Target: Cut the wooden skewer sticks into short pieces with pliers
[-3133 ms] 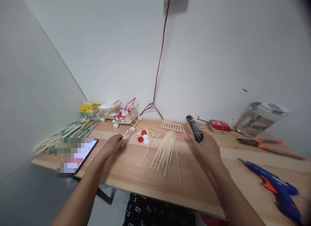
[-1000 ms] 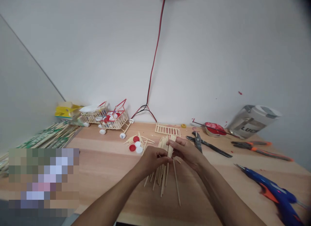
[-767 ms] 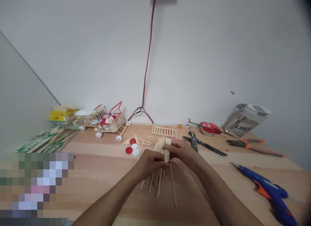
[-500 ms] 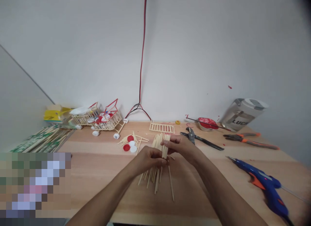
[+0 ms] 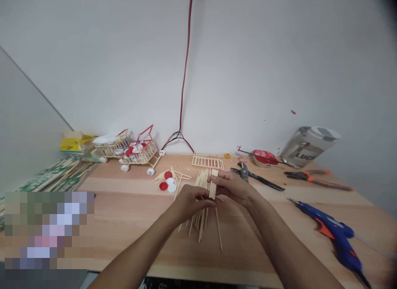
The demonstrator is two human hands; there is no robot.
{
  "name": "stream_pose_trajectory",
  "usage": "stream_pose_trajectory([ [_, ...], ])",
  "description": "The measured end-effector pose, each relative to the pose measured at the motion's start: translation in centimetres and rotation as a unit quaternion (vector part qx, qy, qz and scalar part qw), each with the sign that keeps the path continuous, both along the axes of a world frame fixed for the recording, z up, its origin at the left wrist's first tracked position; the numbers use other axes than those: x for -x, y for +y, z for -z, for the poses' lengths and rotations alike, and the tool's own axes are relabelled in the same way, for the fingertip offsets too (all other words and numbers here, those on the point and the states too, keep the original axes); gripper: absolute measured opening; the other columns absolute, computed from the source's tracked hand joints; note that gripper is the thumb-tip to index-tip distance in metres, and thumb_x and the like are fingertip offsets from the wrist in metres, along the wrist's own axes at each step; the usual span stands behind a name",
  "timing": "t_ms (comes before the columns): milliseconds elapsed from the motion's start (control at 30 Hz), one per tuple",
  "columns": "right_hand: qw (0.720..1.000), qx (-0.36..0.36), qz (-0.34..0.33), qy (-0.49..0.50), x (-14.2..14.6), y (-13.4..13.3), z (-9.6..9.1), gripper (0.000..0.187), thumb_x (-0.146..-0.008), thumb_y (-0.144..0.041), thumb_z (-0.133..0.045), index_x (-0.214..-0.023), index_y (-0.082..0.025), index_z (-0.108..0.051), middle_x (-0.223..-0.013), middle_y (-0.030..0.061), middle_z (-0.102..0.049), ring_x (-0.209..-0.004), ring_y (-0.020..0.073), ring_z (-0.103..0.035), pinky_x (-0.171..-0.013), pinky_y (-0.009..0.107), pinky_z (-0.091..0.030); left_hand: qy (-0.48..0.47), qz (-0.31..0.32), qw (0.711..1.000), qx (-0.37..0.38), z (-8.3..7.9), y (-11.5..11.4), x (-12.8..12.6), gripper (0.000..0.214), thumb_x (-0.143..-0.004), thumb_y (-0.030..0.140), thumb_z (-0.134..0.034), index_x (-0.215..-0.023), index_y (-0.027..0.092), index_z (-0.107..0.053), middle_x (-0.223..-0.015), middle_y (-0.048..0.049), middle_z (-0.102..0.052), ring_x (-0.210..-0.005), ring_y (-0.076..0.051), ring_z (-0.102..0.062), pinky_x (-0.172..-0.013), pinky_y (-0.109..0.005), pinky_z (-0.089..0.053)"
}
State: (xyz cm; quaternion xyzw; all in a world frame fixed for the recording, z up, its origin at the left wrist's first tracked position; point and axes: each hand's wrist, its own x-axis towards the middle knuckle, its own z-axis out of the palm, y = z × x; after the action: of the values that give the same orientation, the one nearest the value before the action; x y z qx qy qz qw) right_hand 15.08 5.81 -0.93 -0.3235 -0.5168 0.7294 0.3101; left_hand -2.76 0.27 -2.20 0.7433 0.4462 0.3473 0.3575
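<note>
Between my two hands is a small upright bundle of short wooden sticks (image 5: 213, 189). My left hand (image 5: 192, 202) is closed at the bundle's lower left side, thumb and fingers pinching near its bottom. From the right, my right hand (image 5: 232, 187) wraps its fingers and thumb round the same sticks. Under and behind the hands lies a heap of longer wooden sticks (image 5: 201, 227), partly covered by the left hand. One stick (image 5: 218, 231) lies apart on the right of that heap. Beyond the hands, a small ladder-like stick frame (image 5: 207, 162) rests by the wall.
Red and white bottle caps (image 5: 163, 186) lie among short sticks at the left. Two stick-built carts (image 5: 139, 154) stand behind them. Rightward are black-handled pliers (image 5: 263, 180), orange-handled pliers (image 5: 328, 183), a blue glue gun (image 5: 328, 227), a red paint cup (image 5: 265, 158) and a tilted jar (image 5: 310, 148).
The view has shifted slightly, showing more of the table's front edge. Both hands keep hold of the stick bundle, with little change in their grip.
</note>
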Motion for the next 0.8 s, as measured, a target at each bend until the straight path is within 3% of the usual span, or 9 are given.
stream_pose_trajectory([
  [100, 1.0, 0.008, -0.01, 0.022, 0.15, -0.13, 0.13, 0.033, -0.069, -0.041, -0.075, -0.084, -0.012, -0.069, -0.067, 0.0024, -0.066, -0.061, 0.0107, -0.061, -0.061, 0.023, -0.047, 0.057, -0.045, 0.994, -0.084, 0.22, -0.11, -0.15, 0.03, -0.077, 0.033, -0.066, -0.055, 0.013, -0.058, -0.055, 0.004, -0.051, -0.056, -0.008, -0.043, -0.056, -0.02, -0.028],
  [200, 1.0, 0.004, -0.017, 0.023, 0.2, -0.22, 0.18, 0.031, -0.071, -0.041, -0.073, -0.085, -0.013, -0.069, -0.068, 0.0029, -0.067, -0.061, 0.0112, -0.061, -0.061, 0.024, -0.048, 0.064, -0.05, 0.992, -0.099, 0.45, -0.19, -0.25, 0.037, -0.078, 0.035, -0.066, -0.052, 0.012, -0.052, -0.053, 0.0048, -0.046, -0.054, -0.007, -0.041, -0.055, -0.02, -0.027],
  [333, 1.0, -0.014, -0.01, 0.006, 0.01, -0.11, 0.12, 0.032, -0.071, -0.04, -0.073, -0.087, -0.013, -0.07, -0.07, 0.004, -0.068, -0.063, 0.0121, -0.062, -0.062, 0.025, -0.049, 0.056, -0.052, 0.994, -0.076, 0.47, -0.2, -0.41, 0.038, -0.078, 0.034, -0.065, -0.05, 0.012, -0.053, -0.05, 0.0051, -0.042, -0.053, -0.007, -0.038, -0.054, -0.021, -0.026],
  [467, 0.999, -0.035, 0.005, -0.035, -0.25, 0.01, -0.04, 0.036, -0.069, -0.042, -0.074, -0.088, -0.012, -0.071, -0.069, 0.005, -0.069, -0.064, 0.0133, -0.063, -0.066, 0.028, -0.049, 0.01, -0.03, 0.999, 0.007, 0.35, -0.18, -0.51, 0.029, -0.076, 0.033, -0.066, -0.055, 0.013, -0.062, -0.05, 0.0051, -0.045, -0.052, -0.007, -0.038, -0.052, -0.02, -0.026],
  [667, 0.998, -0.045, 0.004, -0.044, -0.37, -0.14, -0.32, 0.037, -0.069, -0.043, -0.073, -0.089, -0.012, -0.071, -0.069, 0.0048, -0.069, -0.063, 0.0139, -0.064, -0.066, 0.029, -0.05, -0.062, 0.023, 0.994, 0.091, 0.02, -0.23, -0.51, 0.034, -0.083, 0.04, -0.055, -0.073, 0.012, -0.071, -0.063, -0.0011, -0.064, -0.058, -0.011, -0.053, -0.054, -0.019, -0.036],
  [800, 0.999, -0.016, -0.009, -0.032, -0.39, -0.21, -0.56, 0.036, -0.067, -0.042, -0.075, -0.086, -0.012, -0.071, -0.069, 0.0046, -0.069, -0.063, 0.0128, -0.063, -0.065, 0.027, -0.049, -0.013, 0.008, 0.999, 0.04, -0.06, -0.28, -0.45, 0.032, -0.082, 0.039, -0.058, -0.066, 0.014, -0.07, -0.058, 0.0005, -0.062, -0.056, -0.01, -0.052, -0.055, -0.019, -0.035],
])
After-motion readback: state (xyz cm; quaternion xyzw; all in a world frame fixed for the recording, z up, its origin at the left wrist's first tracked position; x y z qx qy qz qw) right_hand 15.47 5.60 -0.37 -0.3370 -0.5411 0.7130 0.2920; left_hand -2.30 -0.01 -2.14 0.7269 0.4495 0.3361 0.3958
